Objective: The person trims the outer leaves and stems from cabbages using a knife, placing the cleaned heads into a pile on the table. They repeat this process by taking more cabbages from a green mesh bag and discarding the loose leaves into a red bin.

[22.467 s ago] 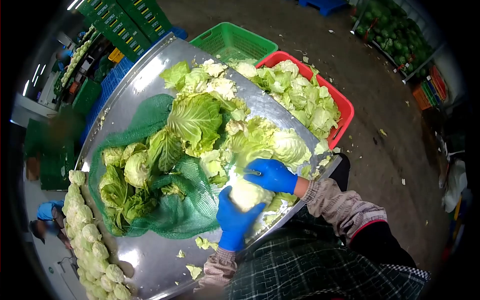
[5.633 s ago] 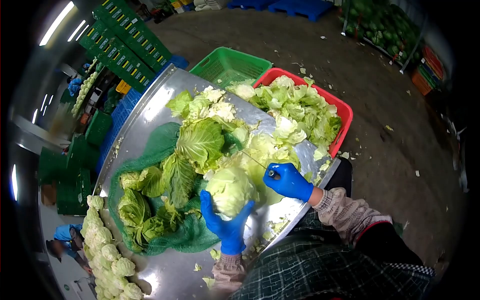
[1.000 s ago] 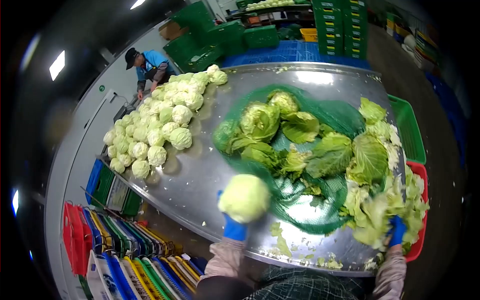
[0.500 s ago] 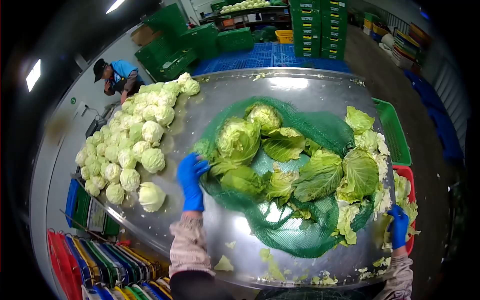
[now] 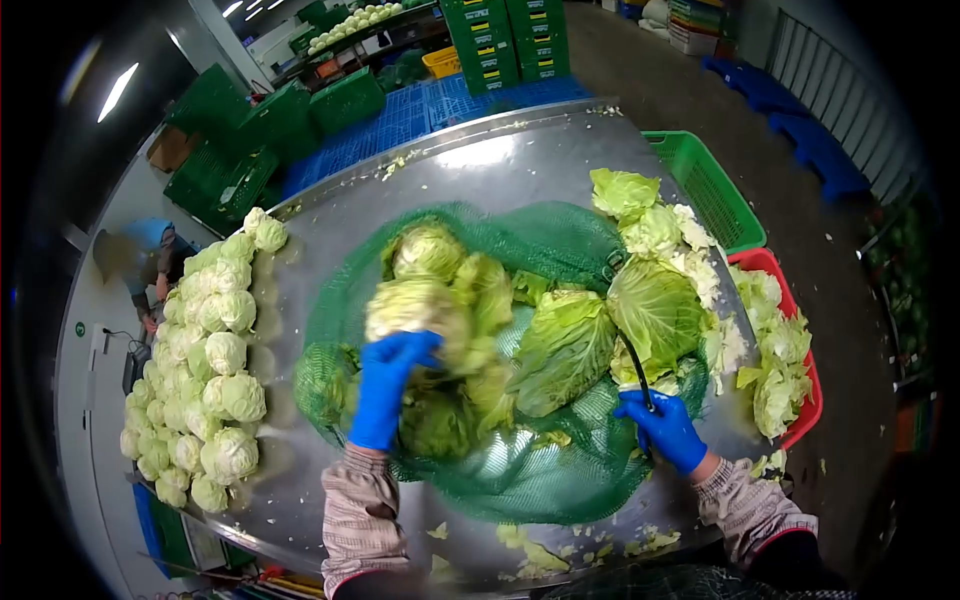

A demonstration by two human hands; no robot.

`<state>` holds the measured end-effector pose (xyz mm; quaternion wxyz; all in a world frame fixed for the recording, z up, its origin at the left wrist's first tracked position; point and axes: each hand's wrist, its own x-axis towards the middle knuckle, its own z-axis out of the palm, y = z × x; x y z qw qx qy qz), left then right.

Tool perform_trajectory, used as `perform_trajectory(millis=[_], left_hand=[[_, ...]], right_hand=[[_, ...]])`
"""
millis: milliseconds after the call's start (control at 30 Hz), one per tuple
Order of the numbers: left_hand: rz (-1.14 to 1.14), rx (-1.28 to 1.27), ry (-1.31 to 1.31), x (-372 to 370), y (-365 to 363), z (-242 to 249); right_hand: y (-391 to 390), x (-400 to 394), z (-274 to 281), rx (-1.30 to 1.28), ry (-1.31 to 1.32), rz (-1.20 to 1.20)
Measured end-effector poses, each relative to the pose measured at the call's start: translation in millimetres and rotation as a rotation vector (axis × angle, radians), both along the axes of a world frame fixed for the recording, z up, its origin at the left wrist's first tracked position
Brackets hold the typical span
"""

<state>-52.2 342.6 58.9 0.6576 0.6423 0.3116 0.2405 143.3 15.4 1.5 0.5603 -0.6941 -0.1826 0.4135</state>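
My left hand (image 5: 388,385), in a blue glove, has its fingers bent against the lower edge of a pale cabbage (image 5: 415,305), which is blurred. My right hand (image 5: 665,430), also blue-gloved, is closed round a thin, dark, curved knife (image 5: 632,362) that points up and away over the leaves. Under both lies a green mesh net (image 5: 545,500), spread on the metal table (image 5: 330,215). On the net rest more cabbages, one (image 5: 428,250) at the back, and large loose outer leaves (image 5: 565,350) (image 5: 655,305).
Trimmed cabbages (image 5: 225,355) are heaped at the left. Leaf scraps (image 5: 545,560) lie along the near edge. Off the right side stand a green crate (image 5: 710,190) and a red crate (image 5: 810,400) with leaves. Another person (image 5: 150,255) is beyond the heap; stacked green crates (image 5: 480,45) stand behind.
My right hand has come in from the table's right edge to the net, the knife now visible in it. My left hand has moved onto a cabbage. The view has turned right.
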Motion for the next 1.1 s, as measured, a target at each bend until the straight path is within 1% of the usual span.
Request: perform_trajectory(millis=[67,100,133,167,200,233,267,333,367,433,467,500,533,567,600,633,667,733,800,833,867,933,967,1000,1033,1067,1100], left_hand=[[0.253,0.966,0.188,18.6,-9.2,-0.4],[0.381,0.984,0.217,28.2,5.8,-7.3],[0.348,0.797,0.254,33.8,28.8,-30.5],[0.306,0.611,0.291,40.2,56.2,-59.5],[0.258,0.425,0.332,48.2,69.1,-70.9],[0.119,0.260,0.419,52.5,64.3,-66.6],[0.115,0.061,0.234,60.2,53.8,-65.6],[0.091,-0.358,-0.100,68.2,22.6,-71.2],[0.076,-0.423,-0.118,64.7,12.0,-71.0],[0.060,-0.547,-0.169,52.5,-3.9,-69.5],[0.141,-0.396,-0.181,38.1,-8.3,-85.4],[0.227,-0.250,-0.197,25.1,-15.7,-103.7],[0.299,-0.110,-0.182,20.1,-50.2,-86.5],[0.324,0.056,-0.162,18.0,-85.0,-64.2],[0.376,0.003,-0.194,13.4,-117.3,-51.9],[0.359,0.190,-0.203,0.0,-134.2,-64.0],[0.353,0.182,-0.313,1.4,-164.9,-46.8],[0.373,0.210,-0.309,-20.5,-195.6,-59.6],[0.286,0.150,-0.331,-29.8,-217.8,-69.2],[0.332,0.036,-0.285,-28.7,-227.6,-72.1],[0.381,-0.081,-0.245,-25.7,-237.6,-71.4],[0.434,0.083,0.043,-2.7,-229.4,-60.8],[0.445,0.303,0.048,14.8,-226.4,-59.8],[0.451,0.531,0.046,27.0,-222.2,-63.2],[0.232,0.455,0.146,30.3,-216.1,-73.6],[0.020,0.386,0.325,37.8,-215.3,-64.1],[-0.003,0.445,0.349,51.0,-210.4,-57.0]], right_hand=[[18.1,-3.1,11.1,0.032,0.069,0.019],[25.0,-4.3,14.8,0.064,0.085,0.045],[33.1,-3.7,18.6,0.104,0.091,0.063],[40.1,-5.5,21.6,0.093,0.171,0.115],[46.5,-8.3,23.0,0.083,0.255,0.165],[54.1,-15.7,8.5,0.120,0.269,0.169],[65.1,-23.8,-10.9,0.164,0.285,0.164],[90.6,-36.2,-24.7,0.189,0.245,0.053],[98.3,-35.4,-23.7,0.166,0.327,-0.004],[106.3,-20.9,-31.0,0.201,0.540,-0.087],[109.2,-19.2,-31.8,0.217,0.651,-0.121],[111.9,-23.2,-29.6,0.244,0.673,-0.221],[102.7,-22.7,-24.0,0.228,0.608,-0.146],[84.7,-20.6,-15.6,0.208,0.541,-0.073],[70.4,-17.9,-13.9,0.181,0.470,0.001],[61.6,-20.6,-30.2,0.226,0.388,-0.051],[37.1,-15.3,-26.1,0.220,0.502,-0.008],[-6.4,-16.7,9.0,0.217,0.434,-0.081],[-50.1,-15.6,-6.3,0.298,0.255,-0.057],[-71.3,-16.3,-8.8,0.333,0.260,-0.077],[-90.7,-13.4,-18.5,0.334,0.211,-0.039],[-112.5,-8.5,-16.9,0.124,0.144,-0.077],[-120.8,-7.4,-21.1,0.099,0.176,-0.143],[-126.6,-8.0,-24.4,0.067,0.193,-0.154],[-130.0,-7.6,-27.2,0.040,0.209,-0.159],[-131.7,-5.2,-31.5,0.016,0.222,-0.160],[-133.2,-5.6,-42.6,0.010,0.135,-0.182]])
